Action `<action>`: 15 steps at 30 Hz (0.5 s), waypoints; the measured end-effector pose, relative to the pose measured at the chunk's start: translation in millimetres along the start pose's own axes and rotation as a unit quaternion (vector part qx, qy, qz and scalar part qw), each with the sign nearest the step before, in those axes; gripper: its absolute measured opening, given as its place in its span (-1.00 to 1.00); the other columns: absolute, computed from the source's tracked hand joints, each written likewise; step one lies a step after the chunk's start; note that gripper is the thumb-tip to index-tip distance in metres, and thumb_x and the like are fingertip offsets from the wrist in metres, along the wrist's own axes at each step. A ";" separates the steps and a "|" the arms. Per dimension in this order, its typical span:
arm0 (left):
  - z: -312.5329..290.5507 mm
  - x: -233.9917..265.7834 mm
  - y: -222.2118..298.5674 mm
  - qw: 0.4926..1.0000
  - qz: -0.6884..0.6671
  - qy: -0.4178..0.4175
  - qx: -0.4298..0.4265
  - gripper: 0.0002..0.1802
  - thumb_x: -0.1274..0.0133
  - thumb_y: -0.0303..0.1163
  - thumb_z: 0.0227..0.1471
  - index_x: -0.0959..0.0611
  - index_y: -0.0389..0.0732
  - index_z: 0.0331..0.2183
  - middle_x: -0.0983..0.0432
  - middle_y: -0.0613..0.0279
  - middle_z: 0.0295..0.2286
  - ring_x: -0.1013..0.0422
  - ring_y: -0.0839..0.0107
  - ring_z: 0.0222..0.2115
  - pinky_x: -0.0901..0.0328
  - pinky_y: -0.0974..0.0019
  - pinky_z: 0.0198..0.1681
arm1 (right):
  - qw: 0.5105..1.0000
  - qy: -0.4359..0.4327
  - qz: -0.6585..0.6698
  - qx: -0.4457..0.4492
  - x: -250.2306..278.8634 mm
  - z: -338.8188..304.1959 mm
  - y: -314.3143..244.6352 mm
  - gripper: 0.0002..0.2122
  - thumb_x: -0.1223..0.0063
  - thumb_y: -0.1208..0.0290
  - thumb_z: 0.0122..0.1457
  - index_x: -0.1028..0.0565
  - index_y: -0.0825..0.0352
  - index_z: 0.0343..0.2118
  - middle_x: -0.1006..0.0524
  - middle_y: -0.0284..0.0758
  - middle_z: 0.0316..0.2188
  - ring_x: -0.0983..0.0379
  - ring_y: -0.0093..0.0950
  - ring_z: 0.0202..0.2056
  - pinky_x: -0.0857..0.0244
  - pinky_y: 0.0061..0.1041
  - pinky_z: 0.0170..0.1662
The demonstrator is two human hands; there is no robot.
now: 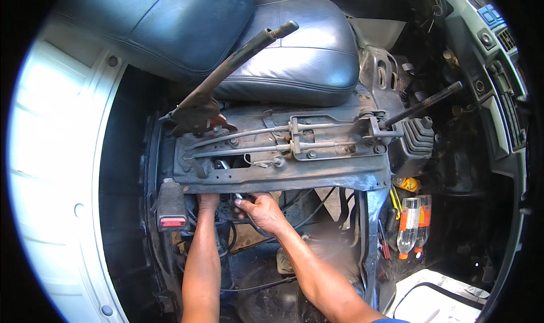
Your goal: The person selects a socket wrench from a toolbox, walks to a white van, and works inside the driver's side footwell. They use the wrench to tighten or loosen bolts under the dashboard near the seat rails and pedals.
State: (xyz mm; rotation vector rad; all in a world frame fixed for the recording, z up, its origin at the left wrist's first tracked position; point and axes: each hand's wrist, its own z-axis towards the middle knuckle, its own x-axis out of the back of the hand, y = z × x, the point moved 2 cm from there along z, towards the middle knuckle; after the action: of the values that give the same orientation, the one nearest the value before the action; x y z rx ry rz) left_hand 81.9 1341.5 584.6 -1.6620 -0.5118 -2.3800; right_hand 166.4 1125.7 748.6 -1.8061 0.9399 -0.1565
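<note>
Below the near edge of a dark metal cover plate (255, 184), both my hands reach into an open vehicle bay. My left hand (208, 202) goes under the plate, its fingers hidden. Just to its right, my right hand (262, 211) is closed with thumb and fingers round a small shiny metal piece (238, 197), mostly covered by the grip. Dark hoses and cables (309, 210) run close beside the right hand. Through an opening in the plate, a bright metal part (221, 164) shows above the left hand.
A handbrake lever (238, 57) and a gear lever (425, 103) rise from the plate. Beyond is a black seat (289, 51). A seat-belt buckle (171, 207) stands left of my left arm. Plastic bottles (409, 227) and screwdrivers (385, 241) lie on the right floor.
</note>
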 end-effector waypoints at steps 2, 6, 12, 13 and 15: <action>-0.8 2.4 -0.9 1.000 -0.001 -0.021 0.011 -0.50 0.01 -0.27 0.12 -0.52 -0.24 0.08 -0.48 -0.12 -0.01 -0.34 -0.11 0.07 -0.20 -0.10 0.16 | 0.981 -0.011 0.192 -0.009 0.7 8.9 8.3 -0.71 -0.17 0.46 0.23 -0.49 0.42 -0.01 -0.55 -0.27 -0.17 -0.56 -0.48 -0.34 -0.53 -0.55 -0.28; -0.4 10.9 -0.3 0.997 -0.025 -0.058 0.033 -0.53 0.02 -0.31 0.11 -0.54 -0.26 0.05 -0.48 -0.10 0.01 -0.33 -0.08 0.10 -0.17 -0.05 0.21 | 0.965 -0.033 0.259 -0.039 -2.6 12.5 20.4 -0.71 -0.20 0.39 0.24 -0.49 0.42 -0.05 -0.54 -0.29 -0.24 -0.51 -0.56 -0.43 -0.47 -0.64 -0.46; 2.3 18.2 -0.4 0.994 -0.004 -0.097 0.047 -0.52 0.02 -0.29 0.12 -0.55 -0.26 0.06 -0.47 -0.09 0.03 -0.33 -0.07 0.11 -0.15 -0.07 0.23 | 0.984 -0.058 0.166 -0.038 12.5 20.9 12.0 -0.73 -0.17 0.30 0.27 -0.51 0.39 -0.11 -0.51 -0.37 -0.41 -0.40 -0.64 -0.53 -0.23 -0.69 -0.62; 1.6 17.8 -0.1 0.989 0.006 -0.133 0.063 -0.51 0.02 -0.28 0.12 -0.54 -0.25 0.06 -0.47 -0.08 0.04 -0.33 -0.07 0.11 -0.15 -0.08 0.23 | 0.983 -0.082 0.162 -0.037 16.5 24.2 10.0 -0.74 -0.16 0.29 0.27 -0.51 0.39 -0.13 -0.51 -0.38 -0.41 -0.39 -0.64 -0.53 -0.23 -0.69 -0.62; 2.1 20.8 1.1 0.988 0.022 -0.138 0.061 -0.50 0.02 -0.26 0.12 -0.54 -0.25 0.07 -0.46 -0.07 0.05 -0.32 -0.06 0.12 -0.14 -0.10 0.23 | 0.991 -0.092 0.082 -0.052 24.9 31.7 8.6 -0.74 -0.08 0.19 0.31 -0.52 0.32 -0.19 -0.49 -0.42 -0.50 -0.34 -0.67 -0.60 -0.16 -0.68 -0.64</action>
State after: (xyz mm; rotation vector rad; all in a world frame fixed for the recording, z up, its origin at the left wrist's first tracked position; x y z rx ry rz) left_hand 76.8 1342.0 605.0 -1.9349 -0.6447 -2.0518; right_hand 195.0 1131.4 719.5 -1.7936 0.9722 0.1628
